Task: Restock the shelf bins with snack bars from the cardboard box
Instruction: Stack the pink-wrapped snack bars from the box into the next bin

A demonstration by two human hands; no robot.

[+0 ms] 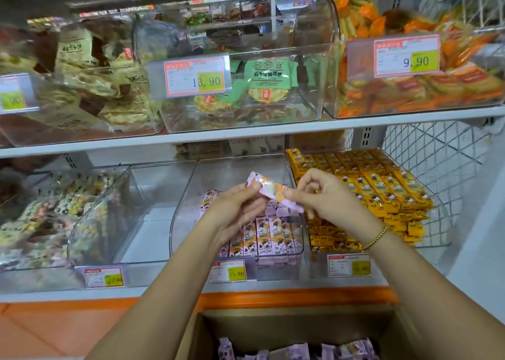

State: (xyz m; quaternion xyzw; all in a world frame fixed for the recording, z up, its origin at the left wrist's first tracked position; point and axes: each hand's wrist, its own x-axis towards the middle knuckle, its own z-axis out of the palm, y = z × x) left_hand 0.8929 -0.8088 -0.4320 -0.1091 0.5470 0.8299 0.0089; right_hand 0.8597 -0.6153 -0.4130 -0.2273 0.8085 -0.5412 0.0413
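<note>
Nearest us, at six o'clock, an open cardboard box (284, 325) holds purple-wrapped snack bars (299, 351). Above it runs the orange front edge of the lower shelf (273, 297). At the centre of our view both bare forearms reach forward. Our left hand (235, 209) pinches the left end of a single pink and orange snack bar (270, 190), and our right hand (325, 198), with a gold bracelet (377, 238) at the wrist, pinches its right end. The bar is tilted and held in the air above a clear plastic bin (216, 176). In that bin stand upright rows of matching bars (263, 236). A price tag (228, 271) is fixed to its front.

At three o'clock a neighbouring bin holds yellow-wrapped bars (382, 193), with white wire mesh (437, 154) just beyond it. At nine o'clock, bins hold pale mixed packets (41, 217), blurred. At twelve o'clock the white upper shelf (246, 133) carries more clear bins: green round crackers (269, 81) in the middle and orange packets (426, 86) at two o'clock. Orange floor tiles (41, 329) show at eight o'clock.
</note>
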